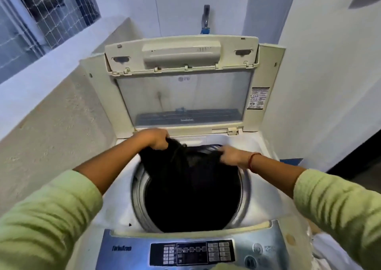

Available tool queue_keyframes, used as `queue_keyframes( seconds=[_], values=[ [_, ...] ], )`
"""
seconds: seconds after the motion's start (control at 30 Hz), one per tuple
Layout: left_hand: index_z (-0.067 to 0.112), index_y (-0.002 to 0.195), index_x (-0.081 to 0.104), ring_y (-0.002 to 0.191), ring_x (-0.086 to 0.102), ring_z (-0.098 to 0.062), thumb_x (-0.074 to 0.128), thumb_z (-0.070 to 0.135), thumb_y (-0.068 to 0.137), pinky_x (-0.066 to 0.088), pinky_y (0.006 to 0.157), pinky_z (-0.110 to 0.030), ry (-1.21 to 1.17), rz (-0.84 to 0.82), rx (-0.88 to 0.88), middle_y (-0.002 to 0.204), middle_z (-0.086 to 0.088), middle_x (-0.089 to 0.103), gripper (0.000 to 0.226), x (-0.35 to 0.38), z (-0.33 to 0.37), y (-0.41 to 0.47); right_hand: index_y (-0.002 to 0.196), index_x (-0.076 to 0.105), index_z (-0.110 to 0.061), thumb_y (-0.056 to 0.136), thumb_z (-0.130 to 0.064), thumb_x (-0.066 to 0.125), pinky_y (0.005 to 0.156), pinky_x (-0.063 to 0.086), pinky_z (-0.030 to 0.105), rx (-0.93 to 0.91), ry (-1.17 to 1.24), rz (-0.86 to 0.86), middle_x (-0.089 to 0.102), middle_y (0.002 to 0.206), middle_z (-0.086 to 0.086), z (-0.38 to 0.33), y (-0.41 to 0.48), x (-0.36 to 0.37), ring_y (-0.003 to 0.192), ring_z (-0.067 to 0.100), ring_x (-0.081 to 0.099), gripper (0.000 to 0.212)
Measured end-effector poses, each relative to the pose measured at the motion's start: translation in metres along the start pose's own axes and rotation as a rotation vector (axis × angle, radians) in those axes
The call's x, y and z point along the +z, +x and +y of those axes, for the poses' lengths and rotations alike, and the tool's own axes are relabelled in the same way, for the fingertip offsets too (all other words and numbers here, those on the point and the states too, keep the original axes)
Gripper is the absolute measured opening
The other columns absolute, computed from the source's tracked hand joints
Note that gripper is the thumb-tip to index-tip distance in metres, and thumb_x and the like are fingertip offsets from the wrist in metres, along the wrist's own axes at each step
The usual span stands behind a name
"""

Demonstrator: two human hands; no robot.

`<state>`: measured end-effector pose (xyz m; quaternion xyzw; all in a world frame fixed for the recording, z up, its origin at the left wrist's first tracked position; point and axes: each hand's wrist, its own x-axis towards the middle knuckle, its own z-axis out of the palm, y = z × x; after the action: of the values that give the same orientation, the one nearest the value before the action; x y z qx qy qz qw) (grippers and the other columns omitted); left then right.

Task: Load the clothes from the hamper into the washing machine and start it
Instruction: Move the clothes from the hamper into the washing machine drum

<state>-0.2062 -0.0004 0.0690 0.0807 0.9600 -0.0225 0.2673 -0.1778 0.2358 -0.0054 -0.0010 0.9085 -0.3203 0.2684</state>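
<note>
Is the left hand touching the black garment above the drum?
Touching. The head view shows the left hand gripping a bunched edge of the black garment.

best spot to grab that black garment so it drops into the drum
By its bunched top edge, from above, one hand at each end: the black garment is limp and hangs into the drum between the left hand and right hand.

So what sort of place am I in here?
Likely a home laundry nook: a cream top-loading washing machine with lid raised, a black garment held over its drum, a metal wall tap behind, a mesh-covered window at left.
</note>
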Motion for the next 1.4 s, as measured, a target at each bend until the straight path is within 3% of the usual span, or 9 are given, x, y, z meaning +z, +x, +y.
queue_keyframes(
  seconds=[0.1,0.23,0.37,0.47,0.6,0.83,1.03,1.23,1.4],
  values=[
    [0.019,0.124,0.055,0.108,0.058,-0.039,0.05,0.01,0.079,0.049,0.088,-0.043,-0.392,0.617,-0.058,0.119,-0.019,0.059,0.046,-0.003,-0.006,0.018,0.117,0.06,-0.002,0.076,0.008,0.037,0.095,0.04,0.019,-0.069,0.555,0.71,0.061,0.114,0.017,-0.021,0.012,-0.013,0.108,0.026,0.056,0.048],
    [0.013,0.13,0.048,0.104,0.054,-0.041,0.052,0.001,0.075,0.046,0.082,-0.046,-0.505,0.857,0.015,0.12,-0.02,0.049,0.056,0.036,-0.011,-0.002,0.103,0.057,0.003,0.061,0.002,0.036,0.084,0.031,0.0,-0.374,0.492,0.831,0.041,0.102,0.008,-0.02,0.001,-0.003,0.094,0.015,0.041,0.047],
    [0.018,0.122,0.057,0.108,0.059,-0.032,0.052,0.01,0.082,0.049,0.083,-0.036,-0.156,0.266,0.05,0.119,-0.012,0.056,0.041,0.114,-0.011,0.0,0.123,0.053,-0.001,0.068,-0.006,0.055,0.102,0.036,0.024,-0.449,-0.101,0.131,0.05,0.118,0.014,0.023,0.007,0.034,0.112,0.022,0.049,0.055],
    [0.013,0.13,0.053,0.117,0.055,-0.031,0.051,0.017,0.091,0.047,0.097,-0.037,0.07,-0.344,0.18,0.13,-0.015,0.055,0.039,0.166,0.003,0.02,0.137,0.044,-0.007,0.083,-0.022,0.065,0.104,0.038,0.034,-0.108,-0.635,-0.559,0.047,0.136,0.015,0.048,0.019,0.062,0.124,0.03,0.046,0.06],
    [0.008,0.142,0.037,0.131,0.04,-0.035,0.047,0.04,0.096,0.037,0.106,-0.043,0.118,-0.812,0.096,0.147,-0.013,0.039,0.057,0.226,0.021,0.037,0.127,0.055,-0.011,0.087,-0.031,0.061,0.1,0.042,0.031,0.013,-0.634,-0.65,0.057,0.129,0.01,0.056,0.023,0.086,0.119,0.027,0.052,0.046],
    [0.011,0.119,0.06,0.113,0.056,-0.025,0.055,0.032,0.092,0.043,0.093,-0.03,-0.354,-0.338,0.171,0.125,-0.011,0.059,0.034,0.212,0.021,0.062,0.129,0.052,-0.009,0.093,-0.025,0.055,0.085,0.035,0.019,-0.095,-0.185,-0.36,0.055,0.128,0.01,0.038,0.004,0.048,0.116,0.023,0.052,0.04],
    [0.015,0.115,0.059,0.091,0.06,-0.019,0.054,0.035,0.092,0.046,0.079,-0.031,-0.329,-0.444,0.052,0.108,-0.005,0.062,0.031,0.206,0.022,0.049,0.125,0.054,-0.008,0.092,-0.021,0.057,0.091,0.042,0.022,-0.133,0.038,-0.298,0.062,0.105,0.001,0.059,-0.04,0.021,0.102,0.015,0.056,0.036],
    [0.022,0.105,0.063,0.096,0.064,-0.017,0.054,0.03,0.09,0.05,0.082,-0.03,-0.444,0.367,0.382,0.102,0.004,0.069,0.019,0.118,0.121,0.006,0.114,0.062,-0.018,0.09,-0.017,0.059,0.091,0.045,0.017,-0.187,0.388,0.015,0.064,0.106,-0.003,0.091,-0.122,-0.033,0.098,0.008,0.06,0.024],
    [0.021,0.105,0.063,0.103,0.06,-0.02,0.052,0.042,0.084,0.048,0.087,-0.032,-0.513,0.316,0.756,0.106,-0.001,0.066,0.031,0.092,0.239,-0.03,0.113,0.063,-0.018,0.088,-0.02,0.062,0.097,0.047,0.033,-0.014,0.539,0.242,0.066,0.112,0.008,0.166,-0.196,-0.052,0.106,0.023,0.062,0.024]
  ],
)
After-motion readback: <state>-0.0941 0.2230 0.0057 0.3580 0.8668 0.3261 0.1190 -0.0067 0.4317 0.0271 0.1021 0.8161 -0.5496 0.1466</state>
